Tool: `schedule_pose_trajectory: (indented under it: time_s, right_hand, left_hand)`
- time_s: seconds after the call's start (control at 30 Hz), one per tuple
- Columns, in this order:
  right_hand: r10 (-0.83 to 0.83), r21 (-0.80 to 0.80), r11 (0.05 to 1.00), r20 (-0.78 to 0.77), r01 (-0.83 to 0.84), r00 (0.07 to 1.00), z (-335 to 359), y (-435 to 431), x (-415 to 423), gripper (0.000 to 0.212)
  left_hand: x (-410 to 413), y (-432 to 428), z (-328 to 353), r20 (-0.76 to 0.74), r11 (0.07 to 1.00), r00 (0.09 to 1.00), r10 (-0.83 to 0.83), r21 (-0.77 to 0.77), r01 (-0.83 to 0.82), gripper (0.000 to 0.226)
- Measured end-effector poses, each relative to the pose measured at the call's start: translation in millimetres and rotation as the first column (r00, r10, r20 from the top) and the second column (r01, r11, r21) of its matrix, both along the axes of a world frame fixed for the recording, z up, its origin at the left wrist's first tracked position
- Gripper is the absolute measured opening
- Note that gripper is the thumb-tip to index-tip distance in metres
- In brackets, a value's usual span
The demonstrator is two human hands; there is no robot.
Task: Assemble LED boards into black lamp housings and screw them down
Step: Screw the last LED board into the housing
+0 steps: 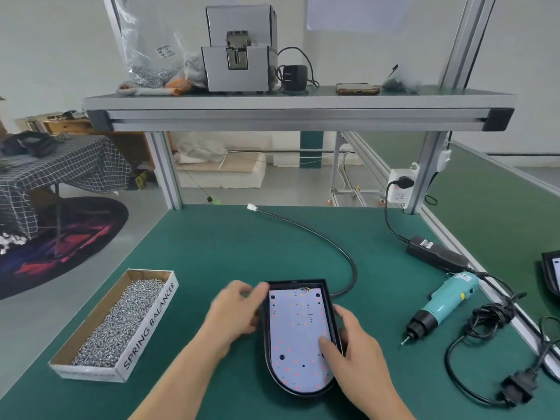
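Note:
A black lamp housing (328, 310) lies on the green table in front of me, rounded end toward me. A white LED board (295, 334) with red and orange dots sits inside it. My left hand (235, 312) grips the housing's left rim near the far end. My right hand (353, 344) holds the right rim, its thumb pressing on the board's right edge. A black cable (318, 234) runs from the housing's far end to a white connector. A teal electric screwdriver (445, 301) lies to the right, untouched.
An open cardboard box of silver screws (121, 316) stands at the left. A black power adapter (436, 256) and coiled cords (488, 322) lie right. Another housing (551, 274) shows at the right edge. A shelf with a screw feeder (239, 50) spans overhead.

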State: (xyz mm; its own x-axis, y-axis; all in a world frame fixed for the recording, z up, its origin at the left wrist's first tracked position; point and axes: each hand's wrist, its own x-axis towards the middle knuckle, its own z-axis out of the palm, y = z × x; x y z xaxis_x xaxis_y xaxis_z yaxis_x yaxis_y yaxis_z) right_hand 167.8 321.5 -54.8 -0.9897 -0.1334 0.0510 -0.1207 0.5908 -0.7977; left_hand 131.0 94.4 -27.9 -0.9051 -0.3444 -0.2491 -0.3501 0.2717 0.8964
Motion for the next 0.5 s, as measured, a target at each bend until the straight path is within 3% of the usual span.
schedule_pose_trajectory:
  time_s: [0.07, 0.13, 0.23, 0.33, 0.37, 0.47, 0.5]
  right_hand:
    - [-0.005, -0.014, 1.0, 0.002, 0.005, 1.0, 0, 0, 0, 0.057]
    - [-0.013, -0.023, 1.0, 0.015, 0.014, 1.0, -1, 1, -2, 0.059]
    - [-0.028, -0.037, 0.999, 0.038, 0.029, 0.999, -3, 2, -2, 0.058]
    - [-0.034, -0.043, 0.998, 0.056, 0.036, 0.998, -4, 0, -2, 0.057]
    - [-0.038, -0.044, 0.998, 0.055, 0.04, 0.998, -5, -1, -3, 0.056]
    - [-0.044, -0.033, 0.998, 0.055, 0.046, 0.998, -6, -1, -3, 0.055]
    - [-0.045, -0.03, 0.998, 0.054, 0.046, 0.998, -7, -1, -4, 0.054]
  left_hand:
    - [3, -42, 10, -0.138, 0.975, 0.984, 0.108, -0.178, -0.132, 0.008]
    - [8, -96, 22, -0.185, 0.869, 0.964, 0.192, -0.424, -0.254, 0.023]
    - [15, -162, 34, -0.016, 0.659, 0.973, 0.23, -0.734, -0.168, 0.021]
    - [15, -190, 24, 0.303, 0.546, 0.942, 0.143, -0.818, 0.18, 0.035]
    - [16, -191, 18, 0.34, 0.526, 0.933, 0.118, -0.819, 0.231, 0.038]
    - [17, -190, 6, 0.217, 0.507, 0.972, 0.092, -0.85, 0.142, 0.01]
    - [18, -189, 4, 0.171, 0.509, 0.98, 0.101, -0.856, 0.097, 0.01]
